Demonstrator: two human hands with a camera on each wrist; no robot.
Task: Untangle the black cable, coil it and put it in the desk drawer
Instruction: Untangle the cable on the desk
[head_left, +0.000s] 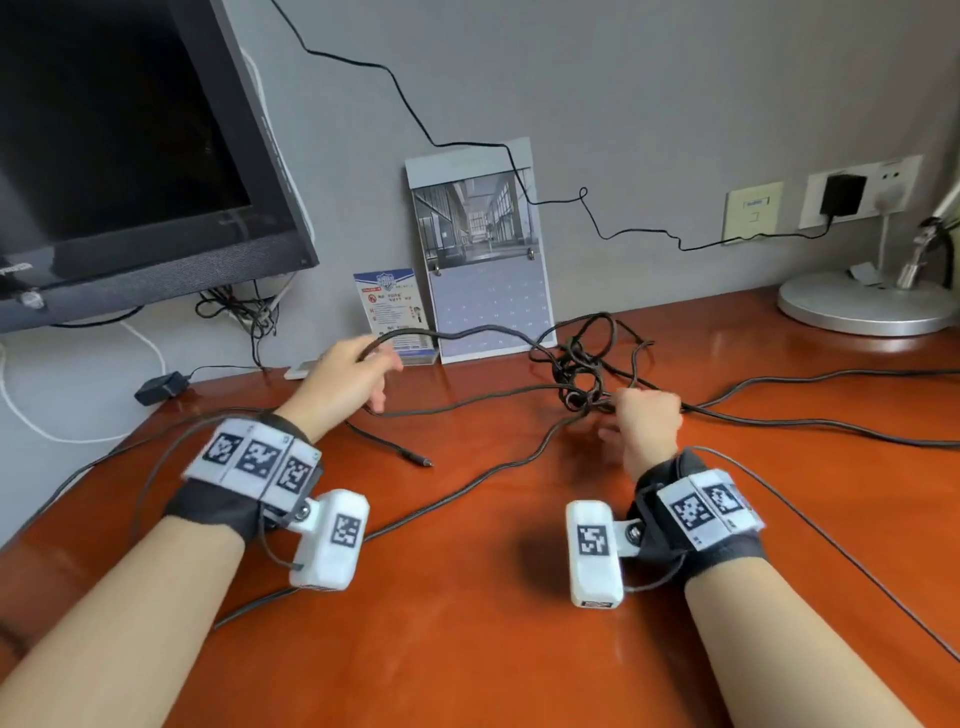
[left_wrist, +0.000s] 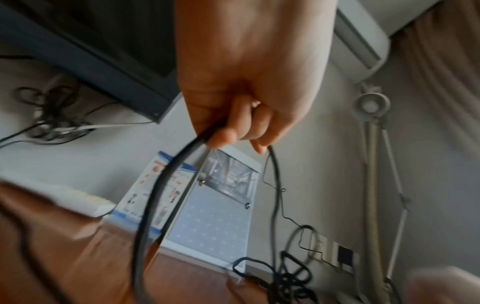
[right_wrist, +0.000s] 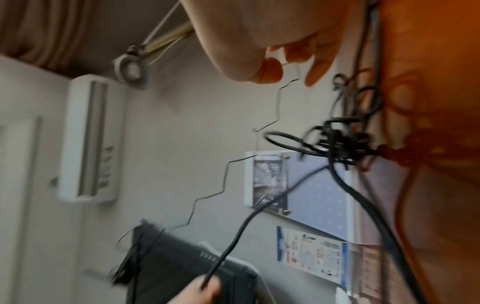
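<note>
From above the desk (head_left: 467, 649), the black cable (head_left: 498, 397) sprawls over the orange-brown wood, its worst knot bunched near the back edge in front of a calendar (head_left: 488, 270) leaning on the wall. The left hand (head_left: 348, 376) is lifted off the surface with a loop of the cable running through its curled fingers. The right hand (head_left: 647, 418) sits just beside the knot, its fingers drawn in around strands at the tangle's near side; exactly which strand they pinch I cannot tell. One free plug end (head_left: 415, 458) lies on the wood between the two arms. A monitor (head_left: 130, 156) hangs at the left and a lamp base (head_left: 862, 306) stands at the right.

From the left wrist, the left hand (left_wrist: 249, 82) has its fingers folded together into the palm, clamping the black cable (left_wrist: 161, 185), which arcs out below them in a loop. The knot (left_wrist: 288, 279) lies farther off, on the desk.

From the right wrist, blurred, the right hand (right_wrist: 259, 41) shows curled fingertips close together, but what they grip is hidden. The knot (right_wrist: 337, 142) hangs against the desk, and a strand runs down to the left hand (right_wrist: 200, 292).
</note>
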